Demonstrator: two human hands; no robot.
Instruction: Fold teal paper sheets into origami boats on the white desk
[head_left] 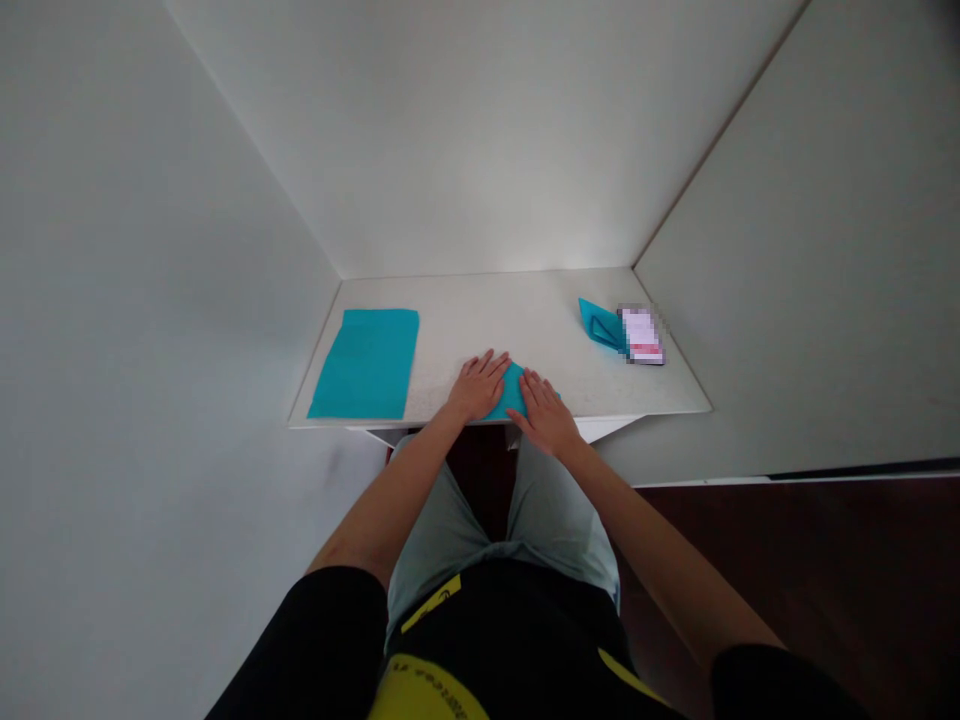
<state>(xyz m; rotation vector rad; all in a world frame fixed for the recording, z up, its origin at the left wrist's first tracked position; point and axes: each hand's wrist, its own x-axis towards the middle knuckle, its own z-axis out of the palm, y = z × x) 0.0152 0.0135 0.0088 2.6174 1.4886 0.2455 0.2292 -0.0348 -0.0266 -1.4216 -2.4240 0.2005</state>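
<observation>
A folded piece of turquoise paper [511, 393] lies at the front edge of the white shelf, partly covered by both hands. My left hand [480, 386] rests flat on its left side, fingers stretched out. On its right side my right hand [546, 412] presses down, fingers extended and thumb pointing inward. Neither hand grips anything. Farther left lies a larger flat sheet of turquoise paper [366, 364]. How the piece under my hands is folded is mostly hidden.
Toward the back right, a folded turquoise paper shape [600, 325] touches or overlaps a phone [641, 336] with a blurred screen. The white shelf [495, 300] is closed in by walls at the left, back and right. Its front edge is just before my legs.
</observation>
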